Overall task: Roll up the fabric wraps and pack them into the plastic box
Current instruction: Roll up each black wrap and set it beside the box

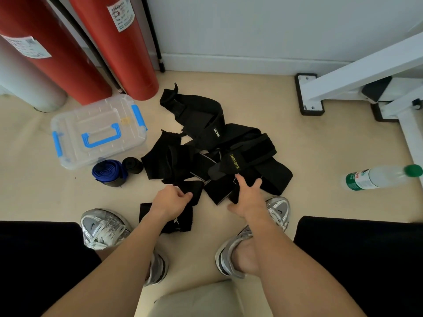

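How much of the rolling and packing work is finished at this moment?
Done: a blue roll and a black roll lie on the floor beside the plastic box, not inside. In hand: the left hand pinches one black wrap; the right hand touches the loose pile. Left: most wraps are unrolled, and the box has its lid on.

This is looking like a small gym or workout room: tall red cylinders (128, 53) are standing against the pale wall (274, 24), and a white metal frame (366, 67), seemingly exercise equipment, is resting on black rubber feet (309, 94) on the beige floor (320, 145). Black fabric wraps (240, 138) are lying heaped before the person's silver trainers (103, 227), and a water bottle (377, 177) is lying nearby.
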A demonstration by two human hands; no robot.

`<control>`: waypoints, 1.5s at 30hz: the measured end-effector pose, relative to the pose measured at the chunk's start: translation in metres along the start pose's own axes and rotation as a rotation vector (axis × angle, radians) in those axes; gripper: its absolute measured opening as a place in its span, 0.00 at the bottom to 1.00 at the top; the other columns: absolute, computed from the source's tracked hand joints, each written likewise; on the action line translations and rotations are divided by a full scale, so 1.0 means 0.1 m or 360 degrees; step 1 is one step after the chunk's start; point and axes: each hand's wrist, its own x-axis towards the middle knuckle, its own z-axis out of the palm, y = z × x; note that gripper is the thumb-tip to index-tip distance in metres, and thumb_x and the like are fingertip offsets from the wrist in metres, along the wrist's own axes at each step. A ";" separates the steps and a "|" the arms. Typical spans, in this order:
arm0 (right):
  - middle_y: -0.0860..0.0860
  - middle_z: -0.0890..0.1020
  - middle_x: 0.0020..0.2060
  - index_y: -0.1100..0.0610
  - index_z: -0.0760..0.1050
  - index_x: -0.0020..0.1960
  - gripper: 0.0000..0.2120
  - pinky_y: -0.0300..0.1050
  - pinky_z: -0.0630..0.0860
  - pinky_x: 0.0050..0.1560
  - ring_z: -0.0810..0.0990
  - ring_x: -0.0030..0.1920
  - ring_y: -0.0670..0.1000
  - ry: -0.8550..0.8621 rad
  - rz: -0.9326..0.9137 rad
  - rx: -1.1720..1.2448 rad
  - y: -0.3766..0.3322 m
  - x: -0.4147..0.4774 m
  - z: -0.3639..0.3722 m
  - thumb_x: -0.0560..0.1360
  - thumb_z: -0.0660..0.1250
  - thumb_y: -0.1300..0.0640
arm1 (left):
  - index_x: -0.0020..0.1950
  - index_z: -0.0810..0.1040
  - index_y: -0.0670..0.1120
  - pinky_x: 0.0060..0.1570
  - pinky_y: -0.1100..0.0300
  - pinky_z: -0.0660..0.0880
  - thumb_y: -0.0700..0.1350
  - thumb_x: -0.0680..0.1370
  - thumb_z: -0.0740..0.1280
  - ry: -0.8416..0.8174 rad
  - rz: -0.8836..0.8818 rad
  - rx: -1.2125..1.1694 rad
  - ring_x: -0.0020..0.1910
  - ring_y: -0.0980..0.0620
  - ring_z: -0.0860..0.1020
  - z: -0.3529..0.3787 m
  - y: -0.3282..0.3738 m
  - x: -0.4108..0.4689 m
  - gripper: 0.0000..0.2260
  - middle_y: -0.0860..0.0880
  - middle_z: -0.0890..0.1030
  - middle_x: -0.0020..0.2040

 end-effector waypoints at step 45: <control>0.62 0.72 0.77 0.56 0.52 0.87 0.50 0.59 0.72 0.76 0.72 0.76 0.66 0.0115 0.0469 0.0854 0.62 0.25 -0.64 0.75 0.78 0.61 | 0.54 0.86 0.54 0.41 0.60 0.78 0.46 0.86 0.65 -0.0034 0.0161 -0.0347 0.40 0.53 0.82 -0.18 0.32 -0.19 0.10 0.51 0.85 0.44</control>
